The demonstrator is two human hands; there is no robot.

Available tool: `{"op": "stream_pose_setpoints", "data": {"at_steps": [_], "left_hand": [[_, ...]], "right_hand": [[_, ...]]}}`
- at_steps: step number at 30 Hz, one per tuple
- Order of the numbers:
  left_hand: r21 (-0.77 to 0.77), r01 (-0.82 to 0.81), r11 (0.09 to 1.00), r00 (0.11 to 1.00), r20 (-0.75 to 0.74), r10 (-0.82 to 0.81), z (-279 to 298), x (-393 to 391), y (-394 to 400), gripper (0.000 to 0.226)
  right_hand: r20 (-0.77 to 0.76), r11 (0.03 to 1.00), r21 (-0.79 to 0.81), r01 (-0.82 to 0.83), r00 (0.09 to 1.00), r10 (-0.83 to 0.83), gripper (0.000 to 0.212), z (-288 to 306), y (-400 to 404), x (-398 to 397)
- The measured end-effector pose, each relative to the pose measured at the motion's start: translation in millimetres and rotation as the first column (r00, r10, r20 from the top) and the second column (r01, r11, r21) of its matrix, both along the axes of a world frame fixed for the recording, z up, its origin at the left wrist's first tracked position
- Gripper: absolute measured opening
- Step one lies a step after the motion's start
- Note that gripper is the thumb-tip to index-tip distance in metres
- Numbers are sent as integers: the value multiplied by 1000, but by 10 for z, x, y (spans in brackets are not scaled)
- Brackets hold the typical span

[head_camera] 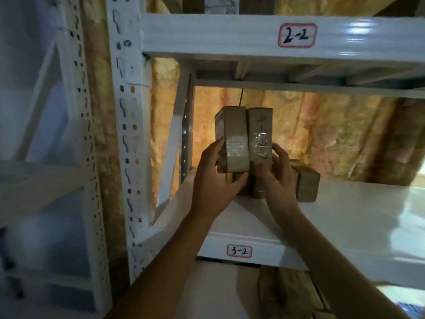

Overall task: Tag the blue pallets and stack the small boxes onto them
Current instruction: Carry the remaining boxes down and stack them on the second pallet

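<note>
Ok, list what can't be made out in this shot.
- Head view: black handwriting on the right taped brown cardboard box, blurred.
- Boxes on the white metal shelf, partly hidden by the left hand and right hand.
- Blue pallets: out of frame.

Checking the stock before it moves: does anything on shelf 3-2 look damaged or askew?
Nothing stands out. The two taped boxes held upright between the left hand and right hand look intact, as does the box lying behind.

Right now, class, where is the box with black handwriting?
Head view, centre: the handwritten box stands in the right hand, against the left hand's box, above shelf 3-2.
</note>
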State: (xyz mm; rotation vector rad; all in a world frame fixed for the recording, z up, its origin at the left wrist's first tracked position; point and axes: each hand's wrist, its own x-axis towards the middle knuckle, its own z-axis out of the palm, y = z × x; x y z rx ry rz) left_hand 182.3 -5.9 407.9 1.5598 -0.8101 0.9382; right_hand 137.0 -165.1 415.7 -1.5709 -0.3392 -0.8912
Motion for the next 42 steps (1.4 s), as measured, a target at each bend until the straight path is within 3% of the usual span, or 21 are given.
{"op": "stream_pose_setpoints", "data": {"at_steps": [5, 11, 16, 21, 26, 32, 37, 42], "left_hand": [[20, 51, 998, 998, -36, -51, 32, -252, 29, 89], [-61, 51, 997, 998, -44, -54, 184, -1141, -203, 90], [-77, 123, 989, 988, -81, -129, 436, -2101, -650, 88], [-44, 228, 973, 962, -143, -232, 353, -3087, -1392, 87], [-22, 294, 956, 930, -225, -291, -118, -4069, -2399, 82], [-41, 475, 879, 814, -358, -457, -869, -4939, -3549, 78], [-22, 538, 843, 733, -482, -480, -1609, -5256, -4312, 71], [-4, 559, 829, 651, -618, -442, -2480, -5149, -5044, 79]], "right_hand": [[-17, 998, 60, 34, 999, -33, 54, -38, 16, -271], [27, 1000, -19, 12, 1000, -12, 57, 295, -217, -1125], [64, 997, -26, 75, 995, -73, 52, 543, -625, -2093], [19, 976, 24, 215, 976, -216, 49, 380, -1326, -3261], [-102, 925, 33, 378, 922, -373, 39, -39, -2171, -4496], [-246, 804, -58, 591, 772, -585, 55, -691, -3231, -5556], [-364, 752, -76, 655, 684, -632, 53, -1480, -3919, -5897], [-544, 779, -70, 623, 631, -553, 60, -2312, -4602, -5808]]}}
